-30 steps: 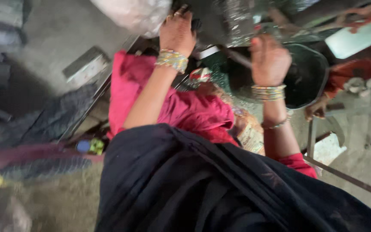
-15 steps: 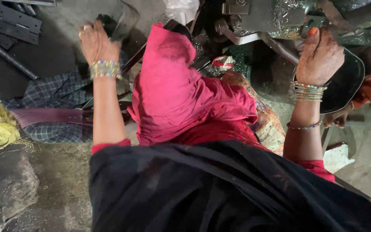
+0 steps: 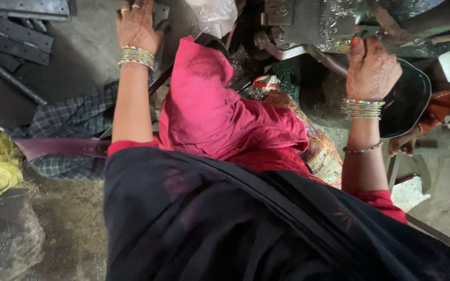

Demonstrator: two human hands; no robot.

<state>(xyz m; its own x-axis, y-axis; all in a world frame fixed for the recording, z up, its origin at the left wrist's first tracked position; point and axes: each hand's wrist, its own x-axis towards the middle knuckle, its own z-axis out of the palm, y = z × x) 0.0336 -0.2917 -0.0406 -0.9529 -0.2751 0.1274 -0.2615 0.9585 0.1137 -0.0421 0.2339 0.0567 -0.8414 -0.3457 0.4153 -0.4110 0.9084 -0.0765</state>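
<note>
Machine (image 3: 319,23) touched by right hand (image 3: 372,67).

Grey metal machine (image 3: 313,23), oily, shiny, top right; flat dark metal plate (image 3: 158,15) upper left on floor.

Metal workshop: greasy press machine (image 3: 334,26), black steel strips (image 3: 11,36) on dusty concrete floor (image 3: 79,57), scattered filings.

A black shawl (image 3: 266,229) drapes over a pink-red garment with short red sleeves (image 3: 386,200). The left hand (image 3: 136,23) bears rings, the right hand (image 3: 372,67) henna patterns; stacked colourful bangles (image 3: 137,56) circle both wrists.
</note>
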